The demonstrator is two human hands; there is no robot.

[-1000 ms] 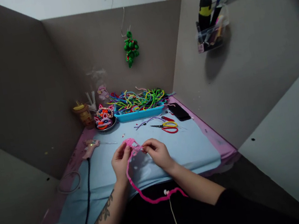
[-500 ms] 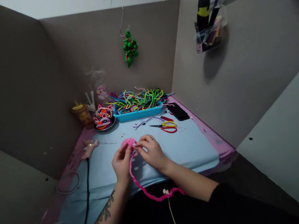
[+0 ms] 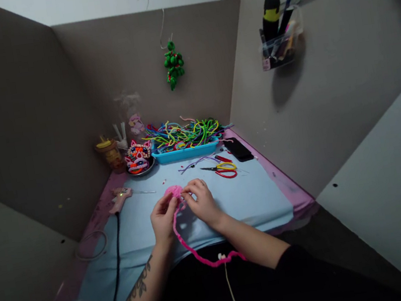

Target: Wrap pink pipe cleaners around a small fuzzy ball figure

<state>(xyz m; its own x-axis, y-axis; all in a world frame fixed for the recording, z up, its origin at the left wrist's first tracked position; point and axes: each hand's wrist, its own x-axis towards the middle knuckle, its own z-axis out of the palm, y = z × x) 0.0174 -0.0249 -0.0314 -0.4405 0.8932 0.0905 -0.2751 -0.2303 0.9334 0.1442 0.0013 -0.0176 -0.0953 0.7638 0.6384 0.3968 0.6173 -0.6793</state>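
A fuzzy pink piece (image 3: 173, 190), looped into a small rounded shape, is held up above the blue cloth between both hands. My left hand (image 3: 163, 216) pinches its left and lower side with thumb and fingers. At its right edge my right hand (image 3: 201, 199) is closed, thumb and forefinger pressed together; what lies exactly between those fingertips is too small to make out. From the piece a long pink fuzzy strand (image 3: 191, 250) hangs down and curves right across the dark clothing on my lap. A small whitish bit (image 3: 221, 256) sits by that strand.
Yellow-and-red-handled scissors (image 3: 225, 168) lie right of centre, near a dark phone (image 3: 238, 149). A blue tray (image 3: 186, 152) of coloured fuzzy stems stands behind. On the left are a pink glue gun (image 3: 120, 198) with a cord and a bowl (image 3: 142, 172) of finished-looking figures. Grey partitions enclose the table.
My right hand has shifted very slightly, its fingertips lifting a little at the piece's right edge. The left hand keeps its hold; the view has moved marginally.
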